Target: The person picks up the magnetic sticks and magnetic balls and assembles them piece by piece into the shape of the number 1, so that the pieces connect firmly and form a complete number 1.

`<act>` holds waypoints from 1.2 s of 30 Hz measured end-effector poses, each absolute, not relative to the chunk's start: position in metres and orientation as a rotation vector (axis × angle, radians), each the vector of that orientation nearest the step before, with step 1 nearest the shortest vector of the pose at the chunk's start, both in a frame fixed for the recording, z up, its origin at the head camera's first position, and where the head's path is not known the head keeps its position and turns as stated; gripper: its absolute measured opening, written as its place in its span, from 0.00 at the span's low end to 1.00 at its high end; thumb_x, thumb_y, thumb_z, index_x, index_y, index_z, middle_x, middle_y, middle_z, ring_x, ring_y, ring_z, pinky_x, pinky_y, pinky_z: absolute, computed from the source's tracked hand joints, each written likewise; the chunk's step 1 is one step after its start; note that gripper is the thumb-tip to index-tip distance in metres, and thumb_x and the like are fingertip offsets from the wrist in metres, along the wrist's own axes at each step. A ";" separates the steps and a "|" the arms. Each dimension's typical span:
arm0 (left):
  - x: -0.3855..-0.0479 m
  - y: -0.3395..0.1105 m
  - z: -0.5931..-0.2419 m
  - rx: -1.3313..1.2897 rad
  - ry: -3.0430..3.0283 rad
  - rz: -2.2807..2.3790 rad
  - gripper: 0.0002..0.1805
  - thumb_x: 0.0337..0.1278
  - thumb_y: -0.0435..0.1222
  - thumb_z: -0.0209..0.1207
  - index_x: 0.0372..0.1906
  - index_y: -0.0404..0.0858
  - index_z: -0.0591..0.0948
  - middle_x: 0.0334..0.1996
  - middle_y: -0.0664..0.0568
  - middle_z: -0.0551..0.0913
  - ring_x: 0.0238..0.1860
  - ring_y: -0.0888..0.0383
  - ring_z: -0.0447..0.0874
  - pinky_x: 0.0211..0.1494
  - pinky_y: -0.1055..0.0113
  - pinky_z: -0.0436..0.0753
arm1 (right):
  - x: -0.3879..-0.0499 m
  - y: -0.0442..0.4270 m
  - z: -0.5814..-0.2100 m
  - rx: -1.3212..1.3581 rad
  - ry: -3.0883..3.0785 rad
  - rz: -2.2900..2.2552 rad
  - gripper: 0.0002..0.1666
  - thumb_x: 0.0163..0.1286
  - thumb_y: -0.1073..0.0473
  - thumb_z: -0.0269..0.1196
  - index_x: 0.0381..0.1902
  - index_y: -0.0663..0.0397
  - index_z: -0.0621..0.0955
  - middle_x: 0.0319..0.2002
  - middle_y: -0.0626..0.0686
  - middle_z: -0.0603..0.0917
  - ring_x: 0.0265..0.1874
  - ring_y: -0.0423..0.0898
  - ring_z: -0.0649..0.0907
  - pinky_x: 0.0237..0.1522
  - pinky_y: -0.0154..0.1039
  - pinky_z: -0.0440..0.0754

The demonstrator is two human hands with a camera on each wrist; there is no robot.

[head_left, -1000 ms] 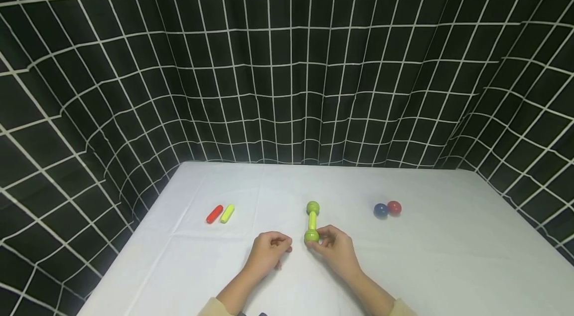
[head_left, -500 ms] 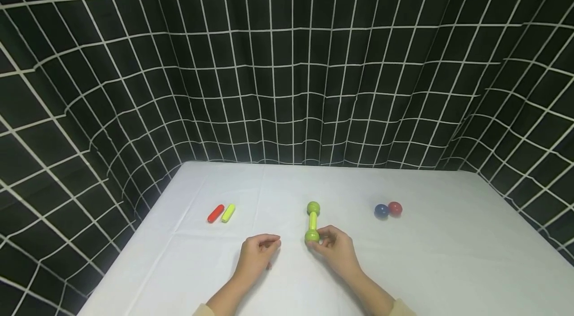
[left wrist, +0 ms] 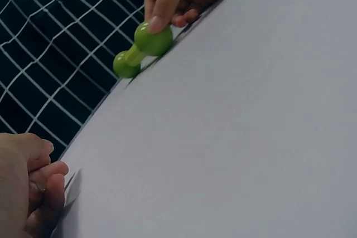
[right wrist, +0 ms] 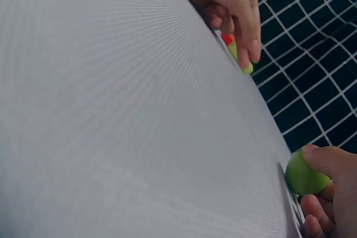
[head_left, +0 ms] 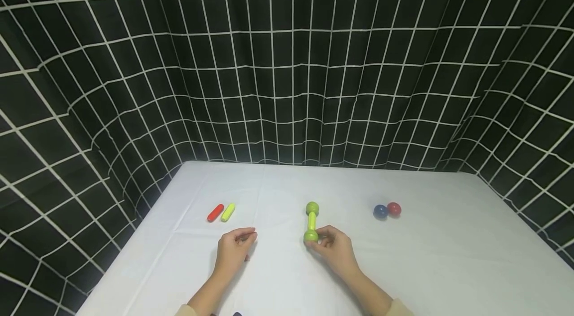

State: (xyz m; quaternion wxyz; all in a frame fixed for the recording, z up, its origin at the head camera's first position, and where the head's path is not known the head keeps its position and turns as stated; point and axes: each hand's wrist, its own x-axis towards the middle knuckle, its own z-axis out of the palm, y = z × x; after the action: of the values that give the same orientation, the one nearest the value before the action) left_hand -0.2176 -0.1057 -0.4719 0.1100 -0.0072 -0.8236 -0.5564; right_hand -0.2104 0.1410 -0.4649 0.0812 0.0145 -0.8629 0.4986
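A dumbbell-shaped toy [head_left: 311,223], two green balls joined by a yellow-green stick, lies on the white table pointing away from me. My right hand [head_left: 337,252] pinches its near ball between thumb and fingers; in the right wrist view only that green ball [right wrist: 304,176] shows. To the left, my left hand [head_left: 230,252] hovers over the cloth, fingers loosely bent and holding nothing. Beyond it lie a red stick [head_left: 215,213] and a yellow-green stick [head_left: 228,212], side by side. The left wrist view shows the toy [left wrist: 154,39] with its far ball partly shadowed.
At the right a blue ball [head_left: 380,212] and a red ball [head_left: 394,209] sit against each other. White cloth covers the table [head_left: 439,266]. A dark curtain with a white grid [head_left: 287,77] hangs behind and at both sides.
My left hand has moved left, away from the dumbbell-shaped toy and nearer the two loose sticks. The right hand keeps its pinch on the near ball, and the toy stays in place.
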 end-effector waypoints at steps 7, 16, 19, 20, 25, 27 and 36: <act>-0.219 -0.120 -0.473 0.069 -2.408 -1.618 0.11 0.53 0.32 0.62 0.40 0.31 0.82 0.37 0.39 0.86 0.08 0.66 0.69 0.14 0.75 0.71 | -0.211 0.141 -0.467 0.045 -2.577 1.498 0.22 0.49 0.56 0.72 0.40 0.61 0.80 0.26 0.49 0.81 0.18 0.36 0.75 0.20 0.28 0.75; -0.220 -0.132 -0.472 0.152 -2.399 -1.523 0.11 0.51 0.32 0.64 0.39 0.31 0.83 0.36 0.40 0.86 0.07 0.64 0.70 0.13 0.74 0.70 | -0.211 0.140 -0.468 0.061 -2.582 1.499 0.22 0.49 0.55 0.72 0.40 0.61 0.80 0.26 0.49 0.81 0.18 0.35 0.75 0.20 0.28 0.75; -0.221 -0.139 -0.472 0.188 -2.385 -1.466 0.10 0.51 0.32 0.64 0.39 0.31 0.83 0.36 0.39 0.86 0.08 0.64 0.71 0.14 0.74 0.71 | -0.212 0.141 -0.468 0.062 -2.589 1.493 0.22 0.50 0.55 0.72 0.40 0.60 0.80 0.26 0.49 0.81 0.18 0.36 0.75 0.20 0.28 0.75; -0.222 -0.141 -0.472 0.192 -2.378 -1.444 0.11 0.51 0.32 0.64 0.39 0.31 0.83 0.36 0.38 0.86 0.08 0.64 0.72 0.14 0.74 0.72 | -0.212 0.141 -0.468 0.062 -2.592 1.490 0.22 0.50 0.54 0.72 0.40 0.60 0.80 0.26 0.49 0.81 0.18 0.36 0.75 0.20 0.28 0.75; -0.224 -0.147 -0.471 0.269 -2.372 -1.328 0.14 0.50 0.33 0.64 0.41 0.29 0.82 0.37 0.36 0.85 0.11 0.63 0.75 0.14 0.76 0.73 | -0.212 0.141 -0.467 0.057 -2.600 1.473 0.23 0.49 0.55 0.72 0.40 0.61 0.80 0.27 0.49 0.82 0.18 0.36 0.75 0.20 0.28 0.75; -0.226 -0.148 -0.472 0.306 -2.375 -1.307 0.15 0.50 0.33 0.64 0.43 0.29 0.81 0.38 0.36 0.85 0.14 0.60 0.79 0.15 0.75 0.75 | -0.211 0.141 -0.467 0.047 -2.603 1.460 0.23 0.49 0.55 0.72 0.40 0.61 0.80 0.28 0.50 0.82 0.18 0.35 0.74 0.20 0.28 0.74; -0.235 -0.147 -0.475 0.346 -2.400 -1.200 0.18 0.48 0.34 0.65 0.45 0.30 0.81 0.44 0.38 0.84 0.54 0.40 0.78 0.60 0.50 0.73 | -0.212 0.142 -0.466 0.048 -2.601 1.467 0.23 0.49 0.55 0.72 0.40 0.61 0.80 0.32 0.52 0.83 0.19 0.35 0.74 0.20 0.28 0.75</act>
State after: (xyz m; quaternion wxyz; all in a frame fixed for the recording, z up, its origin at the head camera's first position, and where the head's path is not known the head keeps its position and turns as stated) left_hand -0.2355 -0.1471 -0.4746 0.2164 0.1249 -0.8661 -0.4329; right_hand -0.2123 0.1419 -0.4664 0.0776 0.0162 -0.8683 0.4897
